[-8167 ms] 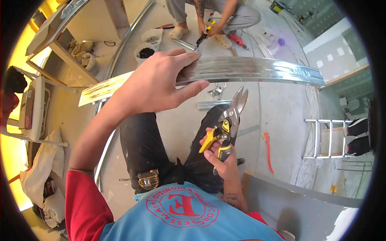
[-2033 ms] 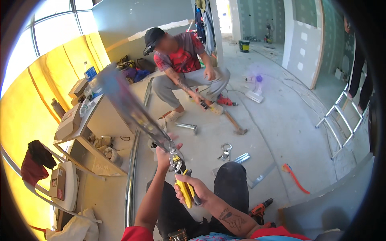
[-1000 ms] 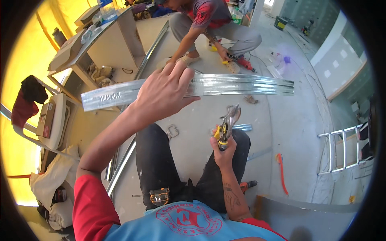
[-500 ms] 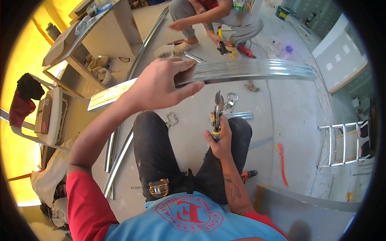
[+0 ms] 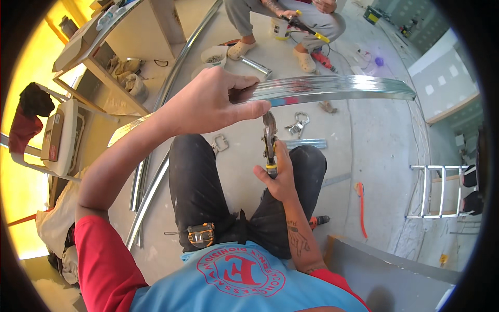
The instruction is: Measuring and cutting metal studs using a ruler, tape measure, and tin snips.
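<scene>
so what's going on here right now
The person's left hand holds up a long, ribbed silver metal strip. The right hand holds yellow-and-black metal snips, tips near the strip; whether they touch it is unclear. Opposite, a co-worker in grey trousers holds a black-and-yellow hand tool.

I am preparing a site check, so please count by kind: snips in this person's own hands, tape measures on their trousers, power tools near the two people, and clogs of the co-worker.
Snips in the right hand: 1
Tape measure: 1
Orange power tool (partly hidden) and red power tool: 2
Clogs: 2
Total: 6
</scene>
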Action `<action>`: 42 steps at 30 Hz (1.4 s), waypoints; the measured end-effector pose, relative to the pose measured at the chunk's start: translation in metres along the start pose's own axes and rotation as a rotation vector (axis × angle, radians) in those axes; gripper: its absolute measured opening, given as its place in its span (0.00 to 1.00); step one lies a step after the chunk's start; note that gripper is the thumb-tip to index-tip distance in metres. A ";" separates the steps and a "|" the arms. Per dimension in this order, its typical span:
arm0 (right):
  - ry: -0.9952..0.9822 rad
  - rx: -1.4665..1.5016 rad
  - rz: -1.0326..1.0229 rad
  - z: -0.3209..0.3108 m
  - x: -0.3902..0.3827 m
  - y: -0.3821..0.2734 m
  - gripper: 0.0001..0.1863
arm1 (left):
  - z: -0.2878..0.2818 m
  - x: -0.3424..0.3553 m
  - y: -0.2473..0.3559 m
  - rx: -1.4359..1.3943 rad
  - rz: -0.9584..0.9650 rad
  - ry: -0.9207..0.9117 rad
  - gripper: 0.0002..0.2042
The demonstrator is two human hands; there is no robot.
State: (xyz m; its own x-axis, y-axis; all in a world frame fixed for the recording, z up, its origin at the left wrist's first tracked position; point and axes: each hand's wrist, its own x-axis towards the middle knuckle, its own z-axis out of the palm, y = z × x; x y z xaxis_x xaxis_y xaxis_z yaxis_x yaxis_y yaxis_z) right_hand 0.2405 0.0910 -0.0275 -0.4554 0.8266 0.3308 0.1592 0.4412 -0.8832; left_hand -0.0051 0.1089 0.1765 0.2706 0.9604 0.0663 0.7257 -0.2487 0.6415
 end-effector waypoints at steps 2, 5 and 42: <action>-0.011 0.015 0.009 -0.001 0.002 -0.004 0.46 | 0.000 0.000 0.000 0.010 -0.010 -0.008 0.37; -0.014 0.049 0.029 -0.002 0.001 -0.006 0.47 | -0.001 0.000 -0.001 0.009 -0.024 -0.024 0.36; 0.012 0.024 -0.019 -0.011 -0.010 -0.030 0.32 | -0.010 -0.030 0.006 -0.358 -0.145 -0.192 0.35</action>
State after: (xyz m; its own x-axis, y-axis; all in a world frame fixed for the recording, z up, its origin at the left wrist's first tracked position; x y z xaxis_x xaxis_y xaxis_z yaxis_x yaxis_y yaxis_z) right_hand 0.2496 0.0735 -0.0002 -0.4475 0.8225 0.3510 0.1297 0.4481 -0.8845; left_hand -0.0153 0.0796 0.1859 0.3188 0.9332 -0.1659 0.5086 -0.0208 0.8608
